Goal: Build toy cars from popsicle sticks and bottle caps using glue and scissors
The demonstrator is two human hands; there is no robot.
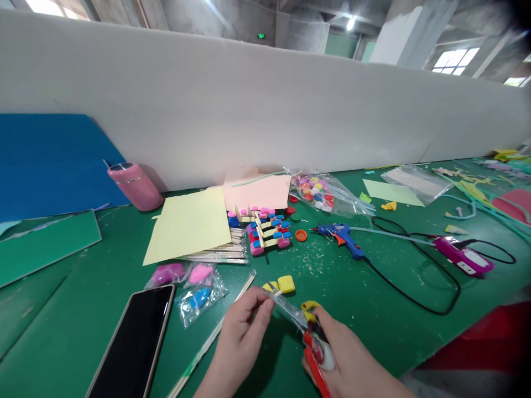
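Note:
My left hand point(244, 326) is closed, thumb against forefinger, pinching a short pale stick point(279, 293) whose end pokes out by the fingertips. In my right hand point(338, 348) is a pair of scissors point(292, 312) with red and yellow handles. Their blades point up and left and lie right at the pale stick; whether they touch it I cannot tell. Just beyond sit yellow clay blocks point(286, 284), one partly covered by the blade tips. Further back stands a small assembly of pale sticks with pink and blue clay pieces point(269, 233).
A phone point(133, 342), bagged clay point(201, 298) and long thin sticks point(203, 351) lie left. Yellow paper point(191, 226) covers more sticks. A blue glue gun point(340, 235) with a black cord lies right. A pink cup point(136, 186) leans by the white partition point(249, 110).

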